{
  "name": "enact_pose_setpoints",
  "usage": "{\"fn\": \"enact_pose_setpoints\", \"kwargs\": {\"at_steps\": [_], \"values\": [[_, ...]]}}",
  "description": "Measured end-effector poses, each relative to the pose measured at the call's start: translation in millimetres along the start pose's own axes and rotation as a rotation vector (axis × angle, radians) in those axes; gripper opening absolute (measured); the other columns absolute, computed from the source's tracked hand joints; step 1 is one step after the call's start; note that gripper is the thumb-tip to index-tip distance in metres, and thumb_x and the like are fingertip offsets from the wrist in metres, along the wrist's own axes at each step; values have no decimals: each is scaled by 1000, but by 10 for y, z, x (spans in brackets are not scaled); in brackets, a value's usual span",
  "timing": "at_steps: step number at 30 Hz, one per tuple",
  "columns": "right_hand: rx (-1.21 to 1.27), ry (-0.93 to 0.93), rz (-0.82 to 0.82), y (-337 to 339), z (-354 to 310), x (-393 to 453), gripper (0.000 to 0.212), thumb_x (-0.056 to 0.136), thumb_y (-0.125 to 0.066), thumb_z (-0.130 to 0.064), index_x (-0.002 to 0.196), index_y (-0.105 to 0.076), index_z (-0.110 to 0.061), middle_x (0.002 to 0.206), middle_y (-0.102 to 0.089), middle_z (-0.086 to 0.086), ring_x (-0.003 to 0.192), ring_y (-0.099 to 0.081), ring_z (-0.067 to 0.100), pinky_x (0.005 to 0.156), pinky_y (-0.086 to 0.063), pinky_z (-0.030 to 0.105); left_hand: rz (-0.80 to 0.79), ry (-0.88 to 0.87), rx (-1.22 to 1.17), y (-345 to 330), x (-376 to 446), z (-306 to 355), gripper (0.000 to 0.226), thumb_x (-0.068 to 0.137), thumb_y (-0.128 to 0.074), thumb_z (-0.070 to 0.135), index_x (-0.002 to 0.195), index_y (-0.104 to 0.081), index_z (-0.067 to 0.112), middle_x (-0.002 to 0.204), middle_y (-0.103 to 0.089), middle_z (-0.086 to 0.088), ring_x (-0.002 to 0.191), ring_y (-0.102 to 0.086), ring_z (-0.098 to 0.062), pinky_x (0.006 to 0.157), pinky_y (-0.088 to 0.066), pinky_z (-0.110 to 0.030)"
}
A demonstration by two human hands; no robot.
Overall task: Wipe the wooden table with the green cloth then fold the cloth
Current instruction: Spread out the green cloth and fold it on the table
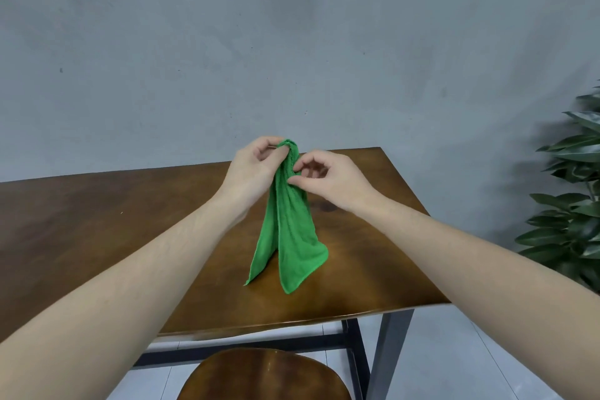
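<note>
A grey plastered wall (292,42) fills most of what I see ahead, matte and mottled, with a few small dark specks and scuffs on it. Light falls evenly and softly, with no hard shadows. At my right a leafy plant (571,204) with broad dark green leaves stands against the wall. Below me lies a pale tiled floor (454,367) with thin grout lines. Nearest to me, a rounded brown wooden chair seat (266,377) shines faintly.
</note>
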State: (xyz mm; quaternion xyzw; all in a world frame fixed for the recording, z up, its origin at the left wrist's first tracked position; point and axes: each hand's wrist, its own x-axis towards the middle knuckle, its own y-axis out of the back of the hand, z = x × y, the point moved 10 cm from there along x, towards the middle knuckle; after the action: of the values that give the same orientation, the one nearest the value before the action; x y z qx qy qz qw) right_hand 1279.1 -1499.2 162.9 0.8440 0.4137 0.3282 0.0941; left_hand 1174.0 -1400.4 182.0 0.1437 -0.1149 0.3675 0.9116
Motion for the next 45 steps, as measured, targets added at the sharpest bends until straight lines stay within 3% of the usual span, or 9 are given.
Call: {"fn": "enact_pose_setpoints", "kwargs": {"at_steps": [10, 15, 17, 20, 25, 30, 39, 42, 45], "values": [[98, 28, 23, 24, -122, 14, 30, 84, -68, -11, 72, -43, -24, 67, -45, -8, 65, -39, 11, 66, -36, 32, 13, -29, -12, 57, 59, 83, 12, 97, -58, 23, 96, -70, 27, 83, -68, 11, 74, -63, -1, 65, -47, -16], [285, -190, -184, -143, -14, -54, 29, 93, -73, -16, 95, -44, -18, 63, -67, 8, 61, -54, 19, 72, -42, 37, -32, -10, -112, 39, 29, 87, 14, 99, -53, 20, 98, -67, 22, 78, -66, 9, 63, -59, -2, 52, -43, -12], [184, -250, -281, -174, 84, -119, 30, 85, -82, -31, 91, -55, -17, 74, -71, 18, 68, -57, 28, 67, -42, 44, -24, -22, -158, 85, 40, 133, 15, 100, -51, 21, 97, -65, 23, 80, -66, 8, 66, -60, -4, 54, -45, -15], [-11, -246, -433, -130, 193, -223, 23, 87, -78, -41, 95, -75, -20, 93, -78, -4, 87, -72, 20, 84, -56, 43, 1, -30, -175, 221, 79, 169, 15, 101, -50, 22, 96, -64, 24, 83, -65, 9, 71, -60, -3, 58, -49, -18], [-760, 127, -405, 234, 117, -179, 38, 85, -49, -71, 86, -62, -35, 80, -58, -15, 90, -48, 11, 91, -41, 38, 26, -27, -92, 414, 116, 82, 16, 102, -47, 22, 92, -59, 22, 82, -64, 7, 68, -60, -2, 57, -46, -15], [-1027, 243, -346, 576, 16, -27, 40, 96, -57, -52, 101, -71, -16, 93, -67, -4, 99, -54, 24, 91, -42, 43, -38, 14, 28, 493, 166, -135, 14, 102, -48, 25, 95, -59, 20, 95, -67, -8, 81, -63, -16, 71, -49, -29], [-1121, 137, -243, 864, 100, 505, 33, 98, -60, -35, 128, -64, -22, 116, -70, 2, 112, -51, 26, 96, -35, 40, -23, 52, 339, 434, 626, -274, 22, 102, -45, 27, 106, -62, 15, 104, -67, -4, 56, -58, -15, 43, -47, -25], [-1049, 33, -129, 996, 181, 698, 52, 97, -61, -29, 147, -49, -23, 120, -69, 6, 120, -49, 29, 102, -34, 42, -11, 54, 220, 379, 795, -257, 17, 102, -45, 23, 102, -61, 18, 109, -67, -6, 64, -66, -17, 63, -59, -30], [-987, -38, 15, 1170, 254, 830, 38, 93, -64, -24, 131, -67, -21, 120, -72, 5, 121, -52, 33, 105, -39, 43, -1, 29, 122, 315, 845, -198, 18, 102, -45, 22, 95, -61, 24, 106, -65, -3, 86, -67, -16, 89, -55, -30]]}}
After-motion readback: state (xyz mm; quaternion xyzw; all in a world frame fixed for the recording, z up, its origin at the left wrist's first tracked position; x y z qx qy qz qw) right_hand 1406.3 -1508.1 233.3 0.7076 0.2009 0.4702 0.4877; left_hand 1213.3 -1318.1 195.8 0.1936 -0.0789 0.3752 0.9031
